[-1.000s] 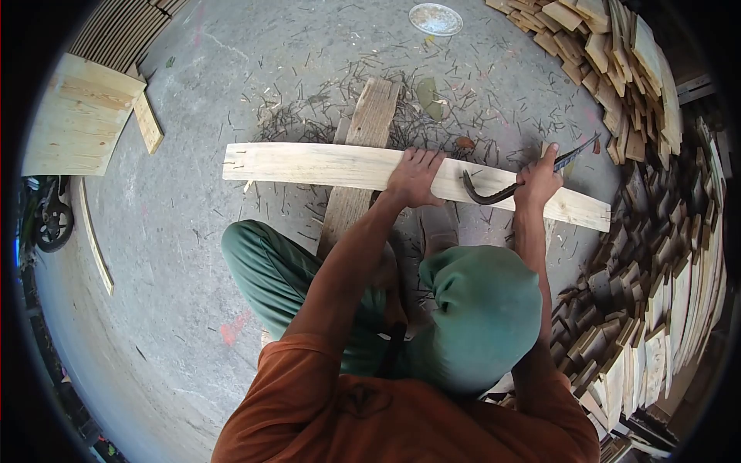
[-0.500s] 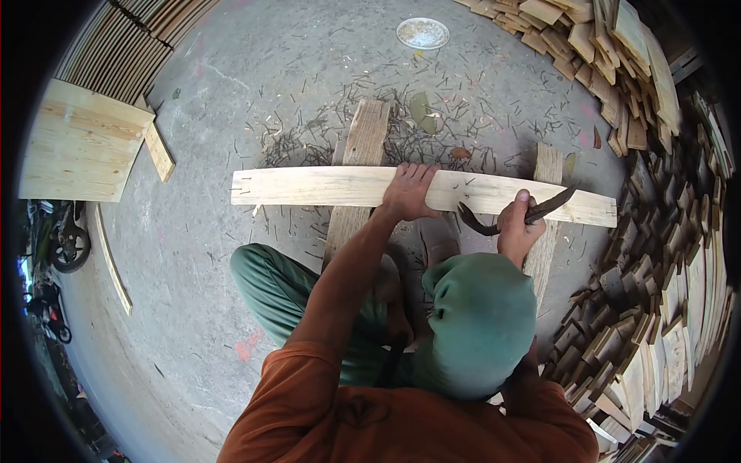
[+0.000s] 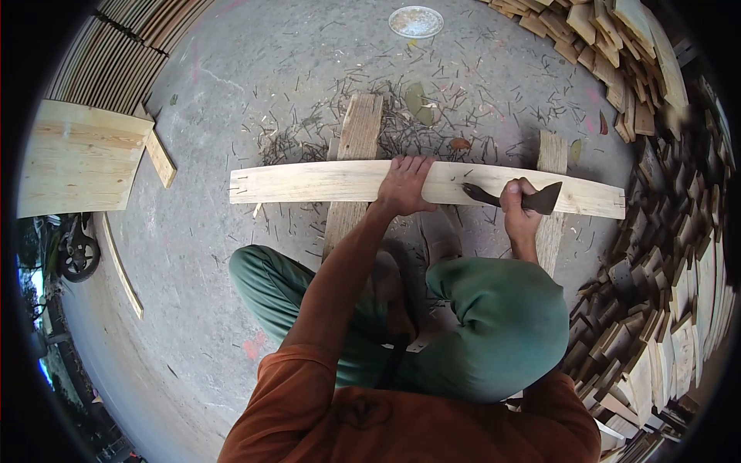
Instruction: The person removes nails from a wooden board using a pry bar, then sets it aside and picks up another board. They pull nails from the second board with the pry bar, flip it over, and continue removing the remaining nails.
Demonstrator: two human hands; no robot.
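A pale wooden plank lies crosswise in front of me on two rough wooden blocks. My left hand grips it near the middle, fingers over the far edge and thumb at the near edge. In my right hand is a dark metal pry bar, the fist closed around its middle. Its forked tip overlaps the plank by some nails that stick out of the wood, while the flared end points right. More nails show at both plank ends.
Loose nails litter the concrete floor beyond the plank. Stacked boards rise along the right, with another pile at the far right. A plywood panel stands at left, and a white round dish lies at the far side.
My right hand has turned the pry bar, bringing its forked tip up onto the plank by the nails. My right knee has shifted right. The left hand keeps its hold.
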